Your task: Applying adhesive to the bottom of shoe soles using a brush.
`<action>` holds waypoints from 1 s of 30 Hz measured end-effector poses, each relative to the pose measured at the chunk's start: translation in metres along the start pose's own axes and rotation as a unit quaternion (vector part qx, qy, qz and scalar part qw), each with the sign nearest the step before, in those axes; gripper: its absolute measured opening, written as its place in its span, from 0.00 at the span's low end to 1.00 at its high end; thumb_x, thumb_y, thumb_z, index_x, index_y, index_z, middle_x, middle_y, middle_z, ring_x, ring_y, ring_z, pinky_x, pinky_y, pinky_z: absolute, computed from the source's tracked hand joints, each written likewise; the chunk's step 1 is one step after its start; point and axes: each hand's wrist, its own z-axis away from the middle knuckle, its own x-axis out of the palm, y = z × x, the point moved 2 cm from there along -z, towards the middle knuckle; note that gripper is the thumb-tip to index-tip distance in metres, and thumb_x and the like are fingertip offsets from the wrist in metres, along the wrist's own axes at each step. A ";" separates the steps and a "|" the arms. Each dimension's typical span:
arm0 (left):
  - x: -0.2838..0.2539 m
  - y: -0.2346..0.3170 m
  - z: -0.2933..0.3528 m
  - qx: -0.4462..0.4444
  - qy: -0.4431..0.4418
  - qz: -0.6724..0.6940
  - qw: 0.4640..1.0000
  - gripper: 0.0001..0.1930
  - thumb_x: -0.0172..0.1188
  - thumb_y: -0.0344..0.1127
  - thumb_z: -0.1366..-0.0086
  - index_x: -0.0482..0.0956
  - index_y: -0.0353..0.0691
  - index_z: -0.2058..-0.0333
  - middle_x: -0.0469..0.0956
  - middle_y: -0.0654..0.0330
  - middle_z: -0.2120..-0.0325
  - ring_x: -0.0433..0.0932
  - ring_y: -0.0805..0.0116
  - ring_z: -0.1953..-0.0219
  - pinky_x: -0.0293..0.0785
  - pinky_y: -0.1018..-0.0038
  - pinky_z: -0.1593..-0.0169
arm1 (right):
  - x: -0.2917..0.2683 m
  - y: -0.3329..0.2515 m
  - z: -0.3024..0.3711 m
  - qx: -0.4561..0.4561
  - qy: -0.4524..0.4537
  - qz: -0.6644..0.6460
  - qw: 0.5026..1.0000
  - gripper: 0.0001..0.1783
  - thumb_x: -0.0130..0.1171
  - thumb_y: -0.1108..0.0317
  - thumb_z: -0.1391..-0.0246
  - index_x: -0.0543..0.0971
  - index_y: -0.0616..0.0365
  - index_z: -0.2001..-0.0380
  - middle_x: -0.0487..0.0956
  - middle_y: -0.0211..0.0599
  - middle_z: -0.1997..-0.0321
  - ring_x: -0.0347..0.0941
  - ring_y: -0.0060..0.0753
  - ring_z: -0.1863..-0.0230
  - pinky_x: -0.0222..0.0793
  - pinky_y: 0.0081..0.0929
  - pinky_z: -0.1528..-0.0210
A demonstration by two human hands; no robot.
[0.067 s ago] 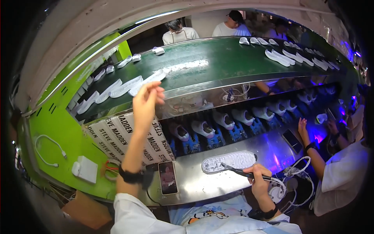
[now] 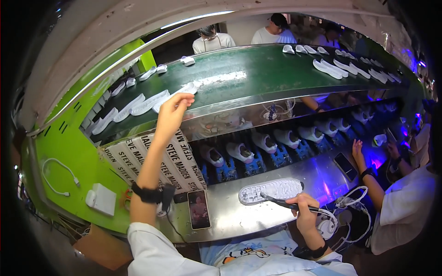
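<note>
My left hand [image 2: 175, 110] reaches over the green conveyor belt [image 2: 258, 78], its fingers pinched at the near edge of a white shoe sole [image 2: 189, 88]. The fingers cover part of that sole. Several similar white soles [image 2: 149, 103] lie in a row to its left. On the metal bench, another sole [image 2: 287, 188] lies with its grid-patterned side up. My right hand [image 2: 306, 212] is closed round a black-handled brush [image 2: 285, 203], and its tip touches the grid. A white tube trails from behind that hand.
White shoes [image 2: 239, 151] stand on blue holders along a lower line. A striped cardboard box [image 2: 156, 161], a phone [image 2: 199, 209] and a white charger case [image 2: 101, 198] are at the left. Cables [image 2: 357, 216] loop at the right, beside a co-worker's arm [image 2: 368, 175]. Other people stand beyond the belt.
My left hand's fingers have come together at the sole on the belt, and my left forearm has shifted slightly left. The brush tip has moved slightly left on the bench sole.
</note>
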 end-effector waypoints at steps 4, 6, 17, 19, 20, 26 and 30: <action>-0.017 -0.046 -0.037 -0.029 -0.110 -0.280 0.953 0.12 0.51 0.34 0.43 0.78 0.34 0.65 0.77 0.49 0.68 0.76 0.58 0.64 0.70 0.70 0.58 | 0.011 0.003 0.000 -0.035 -0.050 -0.014 0.998 0.19 0.45 0.67 0.44 0.79 0.70 0.79 0.71 0.36 0.82 0.63 0.21 0.84 0.56 0.19 0.79; -0.027 -0.054 -0.050 -0.038 -0.070 -0.366 0.927 0.14 0.51 0.38 0.45 0.80 0.35 0.68 0.77 0.45 0.71 0.76 0.48 0.65 0.70 0.64 0.59 | 0.014 -0.004 0.003 -0.037 -0.061 -0.005 0.997 0.18 0.46 0.67 0.43 0.80 0.68 0.76 0.71 0.35 0.82 0.63 0.21 0.83 0.57 0.19 0.78; 0.056 -0.006 -0.043 0.213 0.016 -0.302 0.929 0.19 0.52 0.15 0.62 0.78 0.41 0.69 0.70 0.51 0.68 0.67 0.50 0.62 0.66 0.64 0.59 | -0.004 0.011 0.009 -0.035 0.022 0.072 0.997 0.19 0.44 0.65 0.43 0.79 0.70 0.74 0.71 0.34 0.79 0.67 0.22 0.78 0.60 0.19 0.73; 0.070 -0.003 -0.055 0.225 0.009 -0.254 0.941 0.14 0.53 0.17 0.58 0.78 0.40 0.71 0.72 0.50 0.75 0.71 0.50 0.66 0.68 0.63 0.61 | 0.003 0.006 0.007 -0.046 0.013 0.076 0.996 0.19 0.44 0.64 0.43 0.78 0.70 0.74 0.70 0.34 0.79 0.67 0.22 0.77 0.60 0.19 0.73; 0.081 -0.001 -0.062 0.222 -0.002 -0.231 0.947 0.11 0.54 0.19 0.56 0.78 0.40 0.72 0.73 0.50 0.78 0.72 0.50 0.69 0.68 0.63 0.63 | 0.003 0.005 0.006 -0.061 0.025 0.089 0.994 0.17 0.45 0.66 0.43 0.79 0.68 0.73 0.71 0.34 0.78 0.66 0.22 0.76 0.60 0.19 0.72; 0.189 0.022 -0.125 0.220 0.012 -0.171 0.960 0.10 0.50 0.36 0.38 0.77 0.36 0.68 0.74 0.44 0.79 0.76 0.46 0.74 0.70 0.58 0.69 | -0.026 0.028 0.000 0.013 0.091 -0.038 0.995 0.16 0.43 0.70 0.42 0.74 0.73 0.62 0.71 0.46 0.56 0.74 0.34 0.61 0.77 0.24 0.65; 0.270 0.030 -0.166 0.203 -0.035 -0.244 0.948 0.17 0.47 0.42 0.39 0.77 0.36 0.77 0.75 0.44 0.78 0.75 0.45 0.72 0.71 0.55 0.66 | -0.047 0.048 -0.003 0.041 0.122 -0.014 0.992 0.11 0.48 0.77 0.47 0.74 0.70 0.60 0.71 0.46 0.54 0.73 0.34 0.59 0.75 0.23 0.63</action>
